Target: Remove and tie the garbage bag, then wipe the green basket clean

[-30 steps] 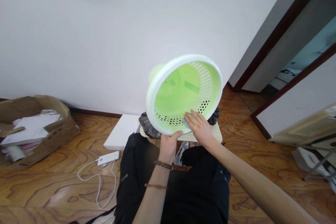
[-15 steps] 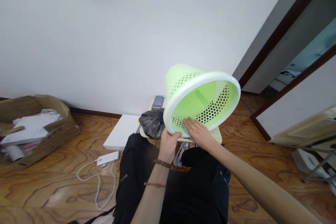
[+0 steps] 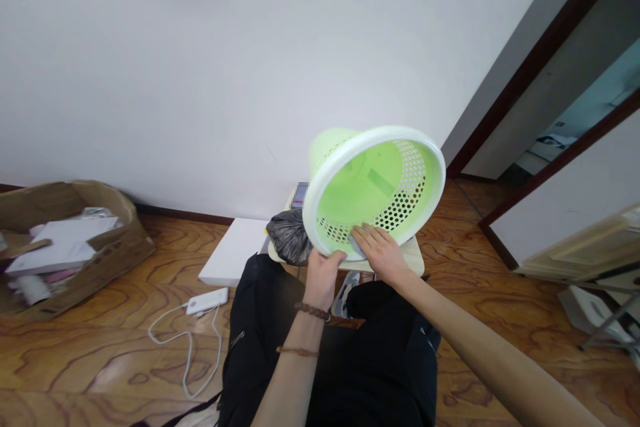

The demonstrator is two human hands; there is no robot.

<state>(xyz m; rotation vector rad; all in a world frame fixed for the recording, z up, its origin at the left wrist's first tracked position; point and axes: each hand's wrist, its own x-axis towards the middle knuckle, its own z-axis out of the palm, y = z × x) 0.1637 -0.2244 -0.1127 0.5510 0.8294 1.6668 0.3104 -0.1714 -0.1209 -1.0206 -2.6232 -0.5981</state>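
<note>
A light-green plastic wastebasket (image 3: 384, 188) with a white rim and punched holes lies tilted, its mouth facing me. At the near-left rim, my left hand (image 3: 323, 273) is closed, thumb inside and fingers out of sight beneath. My right hand (image 3: 381, 250) reaches just inside the lower wall and presses a small pale grey cloth (image 3: 356, 247) against it; the cloth is mostly covered by the fingers. Below the basket is a small cream stool (image 3: 414, 257). A knotted black plastic bag (image 3: 289, 237) rests on its left side, close to my left hand.
Behind the bag is a blurred purple packet (image 3: 299, 195). On the wooden floor to the left are a white flat box (image 3: 233, 250), a white power strip (image 3: 207, 301) with its cord, and a cardboard box (image 3: 100, 273) of papers. A white wall (image 3: 225, 80) stands directly ahead.
The basket has shifted a little left and its mouth has turned slightly, showing more of the inside bottom. Both hands keep nearly the same places on it.
</note>
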